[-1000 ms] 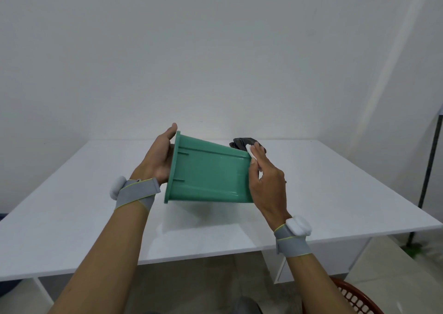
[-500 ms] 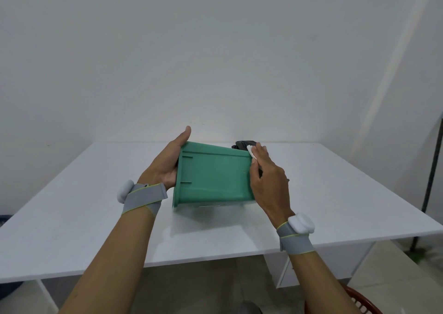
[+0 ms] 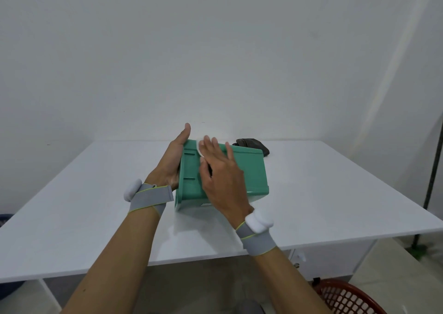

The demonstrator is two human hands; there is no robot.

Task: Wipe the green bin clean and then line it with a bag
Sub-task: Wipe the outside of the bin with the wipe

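- the green bin (image 3: 249, 169) lies on its side just above the white table (image 3: 335, 193), around the middle of the tabletop, its open mouth turned left and its base to the right; laid over like this, a long outer wall faces up where a hand can reach all of it.
- the left hand (image 3: 171, 162) is at the mouth end, palm against the rim and thumb up beside it; the fingers look to reach inside but are hidden, so how tightly they curl cannot be told. its job reads as an anchor, so the bin does not slide or roll under a wipe.
- the right hand (image 3: 221, 179) lies flat on the upward wall near the rim, fingers spread and fairly straight, pressing a small white wipe (image 3: 199, 151) under them; only a sliver of white shows by the fingertips. a flat, spread hand puts broad pressure on the cloth.
- judging by this, the cleaning step is in hand and lining is not yet begun.
- a dark crumpled bag (image 3: 254, 144) lies at the far side, just behind the bin's base end, likely parked within reach for the lining.
- at the near right, below the table edge, part of a red basket (image 3: 347, 297) shows on the floor.
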